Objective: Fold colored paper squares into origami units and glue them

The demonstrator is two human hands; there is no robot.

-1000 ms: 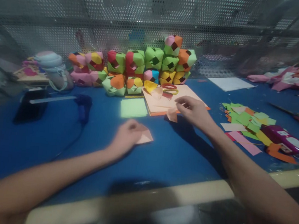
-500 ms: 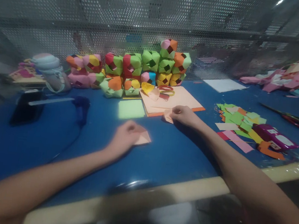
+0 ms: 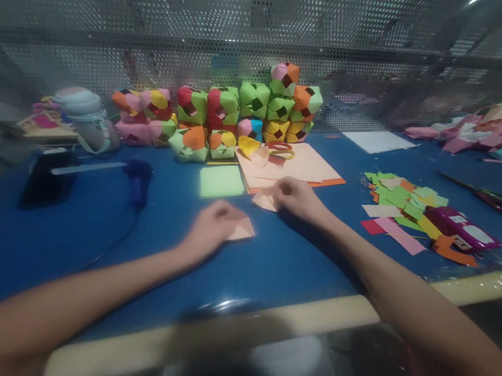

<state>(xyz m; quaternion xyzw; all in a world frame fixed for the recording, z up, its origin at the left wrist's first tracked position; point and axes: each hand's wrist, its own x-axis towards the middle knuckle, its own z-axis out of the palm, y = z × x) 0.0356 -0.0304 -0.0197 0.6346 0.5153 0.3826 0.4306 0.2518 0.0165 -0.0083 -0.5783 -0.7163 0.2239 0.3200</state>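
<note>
My left hand [image 3: 214,226] is closed on a folded peach paper piece [image 3: 243,230], whose pointed end sticks out to the right just over the table. Pinched in my right hand [image 3: 297,197] is a second folded peach paper piece [image 3: 266,200], its tip facing left. The two pieces are apart, the right one farther from me. Beyond my right hand lies a stack of peach sheets [image 3: 314,162] with orange paper beneath. Red-and-yellow-handled scissors [image 3: 282,150] and a folded yellow paper piece [image 3: 248,146] rest on it. Light green square sheets [image 3: 221,181] lie to its left.
Stacked colourful paper cubes [image 3: 223,108] stand along the perforated metal panel [image 3: 179,19]. Paper scraps [image 3: 396,197], a purple packet [image 3: 464,228] and a dark-handled tool [image 3: 496,199] lie at right. At left are a phone [image 3: 47,181], a blue glue gun [image 3: 138,185] and a bottle [image 3: 88,120].
My right hand has moved left and slightly nearer with its peach piece, away from the sheet stack's edge. My left hand has hardly moved.
</note>
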